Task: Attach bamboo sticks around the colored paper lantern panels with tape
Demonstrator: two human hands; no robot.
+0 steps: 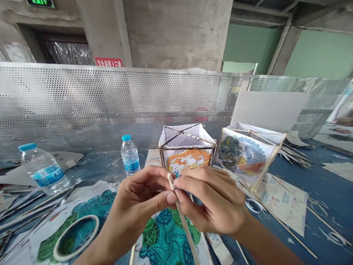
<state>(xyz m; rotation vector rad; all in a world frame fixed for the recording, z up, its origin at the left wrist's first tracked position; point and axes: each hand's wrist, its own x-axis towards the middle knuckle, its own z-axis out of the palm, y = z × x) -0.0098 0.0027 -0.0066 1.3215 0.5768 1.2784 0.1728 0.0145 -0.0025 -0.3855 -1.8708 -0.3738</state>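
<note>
Both hands meet at the white-wrapped tip of a thin bamboo stick (185, 227), which slants down toward me. My left hand (142, 201) pinches it between thumb and forefinger. From the other side, the thumb and fingertips of my right hand (211, 197) close on it just below the tip. What wraps the tip is too small to make out fully. Under the hands lies a sheet painted in teal and green (169, 240), with sticks along its sides. Just behind them stands a paper lantern with an orange dragon (190, 159) in a dark stick frame.
A second painted lantern (245, 152) stands at right, near cardboard (289, 204) and loose sticks. A tape roll (56, 249) rests on another painted sheet at left. Two water bottles (129, 156) (44, 174) stand behind. A perforated metal screen (102, 103) closes off the table's back.
</note>
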